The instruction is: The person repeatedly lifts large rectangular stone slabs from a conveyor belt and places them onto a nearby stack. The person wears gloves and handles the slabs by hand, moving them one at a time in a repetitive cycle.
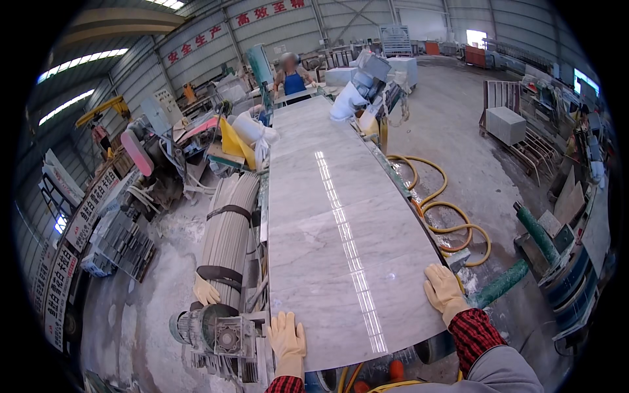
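A long, polished, grey-veined white stone slab [341,262] lies flat in front of me and stretches away to the far end of the machine. My left hand [287,342], in a cream rubber glove, rests on its near left corner with the fingers stretched out. On the near right edge lies my right hand [445,292], gloved the same way, fingers forward and apart on the stone. Neither hand grips anything. Red-and-black checked cuffs show at both wrists.
Left of the slab stand a motor with gearbox [219,334] and a strapped bundle of pale strips [229,223], a loose glove [206,290] beside it. A yellow hose [468,229] coils on the right floor near green rollers [501,283]. A person in a blue apron [295,84] stands at the far end.
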